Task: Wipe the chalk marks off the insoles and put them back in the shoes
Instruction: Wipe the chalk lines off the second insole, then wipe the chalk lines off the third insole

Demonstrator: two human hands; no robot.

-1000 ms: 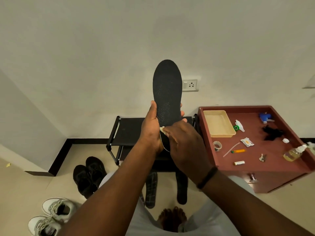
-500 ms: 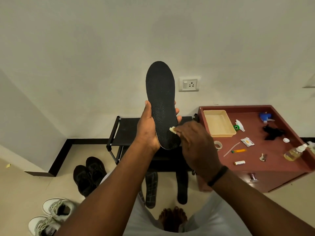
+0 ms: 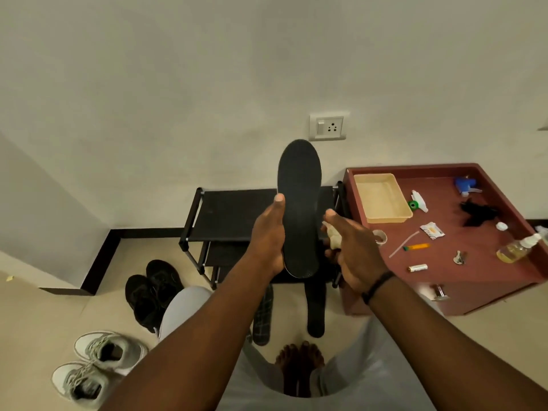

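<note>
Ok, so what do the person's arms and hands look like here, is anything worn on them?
Both forearms are bare, with no sleeves in view. The right wrist carries a thin black band just behind the right hand. The left hand and its wrist show no band, watch or glove. No rings can be seen on either hand.

The left hand (image 3: 268, 241) covers the insole's (image 3: 299, 203) left edge, and its fingers are out of sight behind it. The right hand (image 3: 351, 250) hides most of the pale wad (image 3: 334, 237) it grips — cloth or tissue, too little shows. At the cabinet's (image 3: 474, 289) right edge, the bottle (image 3: 517, 249) is partly cropped (so is the nearer grey sneaker (image 3: 78, 384), by an arm).
</note>
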